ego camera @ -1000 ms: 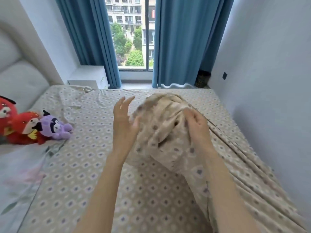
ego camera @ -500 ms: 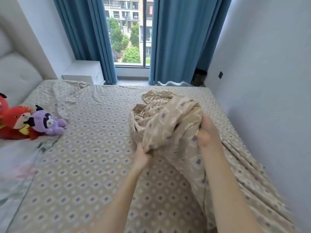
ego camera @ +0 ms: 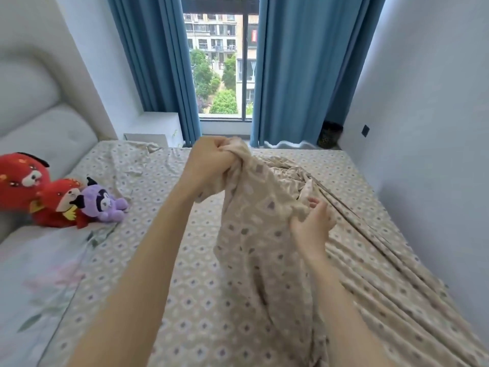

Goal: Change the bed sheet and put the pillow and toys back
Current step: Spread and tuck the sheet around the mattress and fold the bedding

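While the left hand [ego camera: 211, 161] clenches the bed sheet [ego camera: 262, 242] aloft, the right hand [ego camera: 312, 223] — loose, uncurled — touches its folds.

This is a bedroom in a home. A wide bed [ego camera: 34, 260] fills the lower frame, spread with a patterned sheet [ego camera: 206, 300], with its padded grey headboard [ego camera: 39, 123] at the left edge. Plush toys [ego camera: 66, 200] lie beside the headboard. Blue curtains [ego camera: 291, 75] frame a tall window [ego camera: 219, 62] at top centre that looks onto apartment blocks and trees. A white bedside cabinet [ego camera: 156, 128] stands below the left curtain.
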`<state>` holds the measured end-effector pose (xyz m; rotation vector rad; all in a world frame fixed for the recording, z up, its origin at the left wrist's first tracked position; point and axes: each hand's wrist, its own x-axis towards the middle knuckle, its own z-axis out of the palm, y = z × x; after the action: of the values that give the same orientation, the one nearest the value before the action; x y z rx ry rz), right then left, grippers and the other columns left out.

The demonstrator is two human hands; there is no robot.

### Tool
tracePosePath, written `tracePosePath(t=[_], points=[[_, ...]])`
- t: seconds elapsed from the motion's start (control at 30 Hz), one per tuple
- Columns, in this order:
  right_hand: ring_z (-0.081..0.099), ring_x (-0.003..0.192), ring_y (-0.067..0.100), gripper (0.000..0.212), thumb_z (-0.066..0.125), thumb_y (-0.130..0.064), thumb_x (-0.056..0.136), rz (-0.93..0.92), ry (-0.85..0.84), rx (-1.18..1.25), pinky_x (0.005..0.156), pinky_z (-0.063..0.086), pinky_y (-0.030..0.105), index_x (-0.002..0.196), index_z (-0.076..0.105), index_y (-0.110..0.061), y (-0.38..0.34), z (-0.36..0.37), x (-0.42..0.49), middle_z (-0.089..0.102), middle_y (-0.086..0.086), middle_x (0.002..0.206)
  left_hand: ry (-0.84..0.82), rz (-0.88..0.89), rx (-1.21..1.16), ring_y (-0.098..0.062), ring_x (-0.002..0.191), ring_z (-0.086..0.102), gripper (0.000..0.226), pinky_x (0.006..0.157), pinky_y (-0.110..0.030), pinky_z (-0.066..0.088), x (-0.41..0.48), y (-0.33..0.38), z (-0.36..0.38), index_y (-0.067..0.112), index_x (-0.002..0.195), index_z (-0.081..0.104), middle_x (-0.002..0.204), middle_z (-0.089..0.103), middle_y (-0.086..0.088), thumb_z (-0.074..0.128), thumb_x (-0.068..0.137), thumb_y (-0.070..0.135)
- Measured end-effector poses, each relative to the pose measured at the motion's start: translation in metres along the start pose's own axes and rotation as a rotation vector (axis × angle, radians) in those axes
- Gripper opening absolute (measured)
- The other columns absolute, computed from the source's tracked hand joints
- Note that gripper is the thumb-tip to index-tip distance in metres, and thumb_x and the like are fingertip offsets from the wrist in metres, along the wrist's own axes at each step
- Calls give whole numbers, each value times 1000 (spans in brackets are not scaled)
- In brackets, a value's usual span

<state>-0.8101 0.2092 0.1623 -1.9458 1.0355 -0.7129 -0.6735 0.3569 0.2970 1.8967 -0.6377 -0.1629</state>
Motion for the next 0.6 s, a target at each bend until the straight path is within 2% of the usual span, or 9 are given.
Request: tracePosePath(t=[0.1, 0.17, 0.23, 0.3, 0.33, 0.4, 0.47, 0.5, 0.6], points=[[47, 100, 15, 28, 59, -31, 82, -326, -76, 285, 86, 43, 38, 101, 40, -38, -19, 6, -28, 45, -16, 102, -13, 129, 130, -15, 56, 28, 19, 57, -30, 28, 11, 11, 7, 7, 52, 38, 50, 28, 3, 51, 66, 9], [46, 111, 8, 45, 60, -48, 79, -422, -202, 249, 94, 40, 29, 118, 41, -37, -25, 12, -37, 44, -22, 116, -28, 216, 238, -13, 55, 21, 21, 57, -30, 24, 14, 21, 14, 14, 51, 30, 46, 19, 9, 47, 64, 12], [44, 120, 7, 63, 65, -53, 79, -352, -291, 143, 98, 37, 23, 132, 40, -28, -24, 16, -33, 46, -16, 126, -32, 286, 258, -11, 53, 21, 17, 57, -28, 25, 17, 27, 19, 14, 51, 33, 46, 22, 8, 45, 62, 15], [58, 100, 11, 24, 57, -32, 92, -291, -269, 176, 80, 43, 18, 116, 56, -25, -23, 12, -23, 61, -12, 106, 23, 360, 252, -10, 55, 31, 8, 59, -28, 30, 19, 27, 19, 12, 55, 47, 52, 34, 8, 48, 62, 17], [59, 83, 8, 13, 49, -20, 97, -253, -212, 239, 69, 42, 18, 99, 61, -25, -23, 6, -18, 64, -13, 88, 92, 397, 264, -9, 61, 39, 9, 63, -29, 35, 22, 24, 19, 17, 60, 57, 59, 43, 9, 49, 63, 20], [51, 60, 0, 31, 42, -13, 99, -184, -147, 327, 56, 38, 20, 79, 60, -27, -24, -6, -7, 58, -10, 68, 327, 413, 333, -9, 85, 47, 21, 77, -30, 35, 27, 12, 19, 27, 80, 71, 86, 54, 8, 53, 69, 32], [53, 61, 2, 29, 45, -16, 99, -104, -164, 438, 58, 41, 20, 78, 63, -24, -28, -16, 3, 60, -7, 66, 568, 293, 386, -12, 98, 38, 30, 83, -26, 27, 27, -6, 20, 30, 99, 67, 109, 48, 1, 61, 71, 40], [58, 67, 4, 27, 46, -18, 98, -47, -176, 512, 62, 46, 20, 81, 65, -23, -31, -19, 6, 64, -8, 70, 606, 207, 369, -12, 97, 34, 37, 82, -23, 26, 23, -18, 23, 26, 103, 60, 111, 45, -2, 66, 70, 41], [67, 83, 18, 20, 50, -18, 98, 162, -246, 842, 76, 56, 31, 97, 70, -13, -43, -26, 13, 73, 2, 86, 374, 88, 170, -12, 75, 43, 43, 63, -23, 37, -6, -58, 44, 18, 90, 45, 88, 51, 1, 74, 73, 46]])
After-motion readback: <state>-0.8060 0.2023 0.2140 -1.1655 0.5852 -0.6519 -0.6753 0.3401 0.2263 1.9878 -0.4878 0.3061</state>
